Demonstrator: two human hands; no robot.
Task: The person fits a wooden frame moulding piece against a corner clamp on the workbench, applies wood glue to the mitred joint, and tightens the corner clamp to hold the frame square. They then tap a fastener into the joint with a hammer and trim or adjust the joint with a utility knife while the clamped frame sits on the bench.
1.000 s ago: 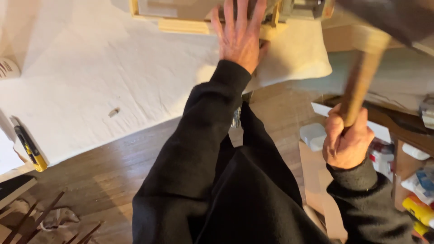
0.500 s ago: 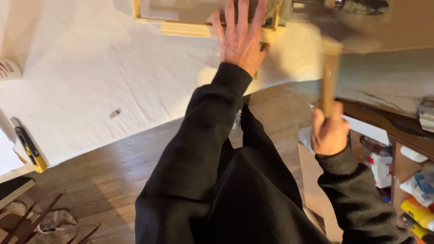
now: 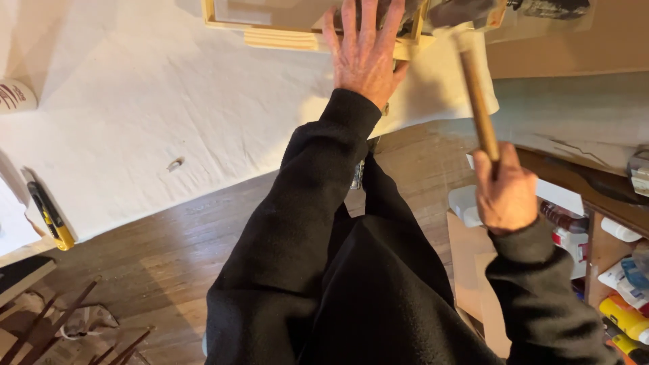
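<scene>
My left hand [image 3: 366, 53] lies flat with fingers spread on a light wooden frame [image 3: 284, 34] at the top edge of the view, pressing it onto a white cloth [image 3: 169, 115]. My right hand [image 3: 503, 192] grips the wooden handle of a hammer [image 3: 476, 101]. The hammer's metal head [image 3: 460, 12] is down at the frame's right corner, next to my left fingers. Both arms wear black sleeves.
A yellow and black utility knife [image 3: 49, 216] lies at the cloth's left edge, and a small screw [image 3: 175, 163] sits on the cloth. Wooden floor lies below. On the right, a shelf [image 3: 608, 223] holds bottles and tubes. Dark sticks lie at the bottom left.
The hammer has swung from raised at the right down and leftward to the frame's right corner. My right hand moved left and up with it. My left hand stayed on the frame.
</scene>
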